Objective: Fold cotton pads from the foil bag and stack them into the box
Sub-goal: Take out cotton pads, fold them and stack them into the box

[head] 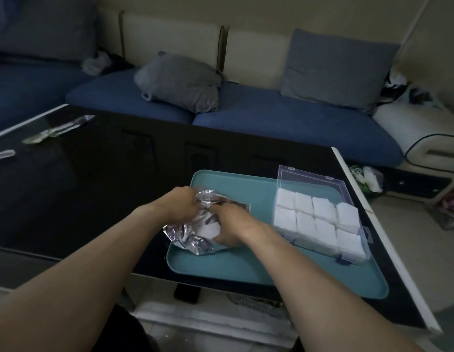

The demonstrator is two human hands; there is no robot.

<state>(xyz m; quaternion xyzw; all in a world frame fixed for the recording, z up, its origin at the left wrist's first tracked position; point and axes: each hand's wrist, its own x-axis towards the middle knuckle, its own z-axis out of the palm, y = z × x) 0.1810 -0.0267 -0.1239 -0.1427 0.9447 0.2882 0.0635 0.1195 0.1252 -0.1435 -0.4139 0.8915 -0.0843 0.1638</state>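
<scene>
White folded pads filled all eight visible stacks of the clear box, so little seemed left to do; the foil bag, on the teal tray, still showed white inside. Left hand gripped the bag's mouth; right hand curled inside it, probably on a pad. Black glossy table, blue sofa behind, dim room.

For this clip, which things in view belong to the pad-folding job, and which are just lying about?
Part of the job:
foil bag, in the grip of the left hand
right hand, at the bag's mouth
cotton pads, stacked in the box
clear box, lid open
teal tray under them

Lying about:
plastic wrappers on the black table
grey cushions on the sofa
</scene>
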